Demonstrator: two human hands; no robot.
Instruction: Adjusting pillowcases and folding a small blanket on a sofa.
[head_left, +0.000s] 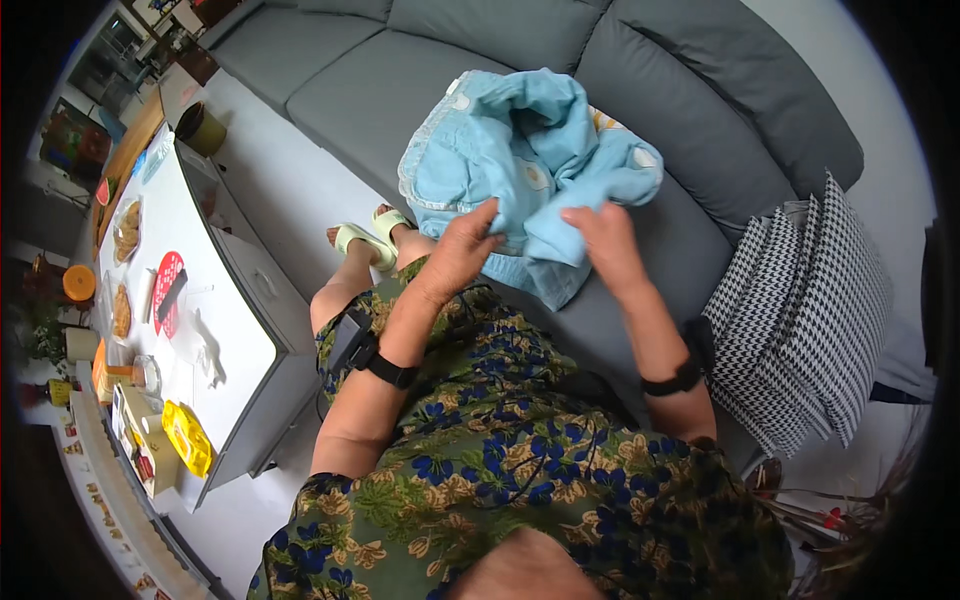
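Note:
A crumpled light-blue cloth cover (450, 165) with a ruffled, pale edge and some white and yellow patches lies in a heap on the grey sofa, before my lap. My left hand (466, 247) pinches its near edge between thumb and fingers. At the right, my right hand (606, 241) grips a folded part of the same cloth, thumb and forefinger on top. The lower end of the cloth hangs between and below the two hands. Folds hide what lies inside the heap.
Grey sofa cushions (337, 82) run behind the cloth. Houndstooth cushions (810, 315) stand on the right. A white table (232, 322) on the left bears bagged food, a red fan (168, 294) and a yellow packet (187, 439). A bin (201, 129) stands on the floor beyond.

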